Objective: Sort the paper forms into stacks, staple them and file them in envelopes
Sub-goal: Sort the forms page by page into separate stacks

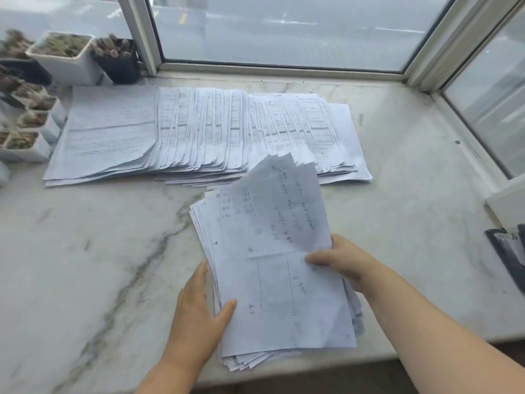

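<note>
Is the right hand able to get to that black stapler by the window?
Probably yes. The stapler lies on bare marble just right of the right hand, nothing between them, though its fingers now pinch a sheet.

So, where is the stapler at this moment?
In the head view the dark stapler lies at the far right edge of the marble sill, partly cut off, to the right of the right hand and the near paper stack.
</note>
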Demonstrator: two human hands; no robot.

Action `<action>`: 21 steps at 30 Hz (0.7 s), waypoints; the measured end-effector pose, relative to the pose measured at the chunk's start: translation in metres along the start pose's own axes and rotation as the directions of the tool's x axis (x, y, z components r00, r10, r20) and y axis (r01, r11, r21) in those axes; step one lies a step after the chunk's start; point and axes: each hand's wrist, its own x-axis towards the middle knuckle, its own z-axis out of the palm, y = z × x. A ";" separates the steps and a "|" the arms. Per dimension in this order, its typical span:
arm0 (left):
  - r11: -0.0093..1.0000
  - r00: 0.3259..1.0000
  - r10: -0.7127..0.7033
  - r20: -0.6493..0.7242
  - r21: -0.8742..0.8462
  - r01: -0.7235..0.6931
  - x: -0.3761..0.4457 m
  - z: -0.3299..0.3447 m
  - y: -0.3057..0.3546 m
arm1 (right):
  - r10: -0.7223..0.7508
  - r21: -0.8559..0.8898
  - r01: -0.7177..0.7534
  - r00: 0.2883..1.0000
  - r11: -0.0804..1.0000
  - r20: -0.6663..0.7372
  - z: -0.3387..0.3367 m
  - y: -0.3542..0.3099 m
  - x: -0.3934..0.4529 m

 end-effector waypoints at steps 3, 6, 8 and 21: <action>0.823 0.970 -0.158 0.183 -0.518 0.232 0.015 -0.023 0.022 | -0.145 0.159 0.127 0.983 0.979 0.109 -0.007 -0.005 -0.029; 0.634 0.934 -0.021 0.356 -0.718 0.288 0.020 -0.040 0.048 | -0.284 0.191 0.259 0.951 0.947 0.122 -0.011 -0.016 -0.058; 0.667 0.976 -0.009 0.217 -0.726 0.168 0.019 -0.046 0.070 | -0.374 0.113 0.372 0.927 0.921 -0.007 -0.012 -0.026 -0.070; 0.815 0.990 0.143 0.005 -0.568 -0.115 0.025 -0.033 0.100 | -0.397 0.316 0.476 0.873 0.821 -0.282 0.013 -0.023 -0.058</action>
